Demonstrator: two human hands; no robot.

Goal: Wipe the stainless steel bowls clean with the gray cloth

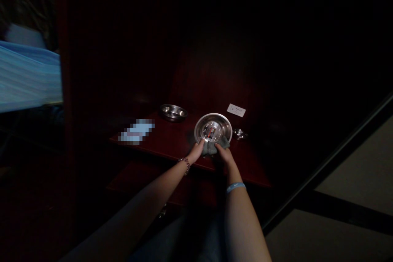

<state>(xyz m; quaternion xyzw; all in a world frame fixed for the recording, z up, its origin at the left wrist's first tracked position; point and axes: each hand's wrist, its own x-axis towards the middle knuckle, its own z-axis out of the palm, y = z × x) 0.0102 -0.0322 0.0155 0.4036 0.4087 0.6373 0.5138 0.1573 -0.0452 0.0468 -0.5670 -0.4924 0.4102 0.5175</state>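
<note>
A shiny stainless steel bowl (226, 129) is tilted so that its inside faces me, with a red and black label at the bottom. My left hand (196, 151) is closed on its near rim, thumb on top. Beside it, my right hand (224, 153) grips the same rim, also closed. A grey cloth (209, 148) is bunched under the rim between both hands. The fingers beneath the bowl and cloth are mostly hidden.
On the dark red shelf (166, 147) stand a second steel bowl (173, 113) at the left and a small metal dish (240, 134) at the right. A blurred-out pale item (137, 131) lies left. A white card or plate (236, 110) shows behind.
</note>
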